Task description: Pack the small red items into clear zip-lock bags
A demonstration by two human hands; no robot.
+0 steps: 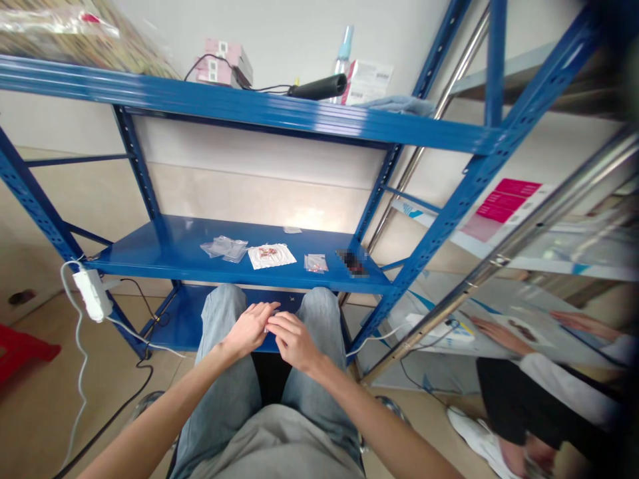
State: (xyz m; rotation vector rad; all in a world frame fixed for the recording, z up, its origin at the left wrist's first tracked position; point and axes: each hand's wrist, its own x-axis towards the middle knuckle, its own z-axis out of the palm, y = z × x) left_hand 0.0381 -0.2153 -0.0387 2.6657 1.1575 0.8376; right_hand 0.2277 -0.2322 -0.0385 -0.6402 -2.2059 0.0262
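Grey shirt (279, 442) is nearest; far, 1 white sheet (285, 256) lies on blue shelf (167, 247). My left hand (251, 326) and right hand (292, 339) meet, half curled; contents I cannot tell.

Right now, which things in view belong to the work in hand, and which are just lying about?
Likely in use:
- left hand and right hand, close together; anything held is too small to tell
- white pad with small reddish pieces
- clear bags

Probably just lying about:
- pink boxes
- spray bottle
- blue cloth
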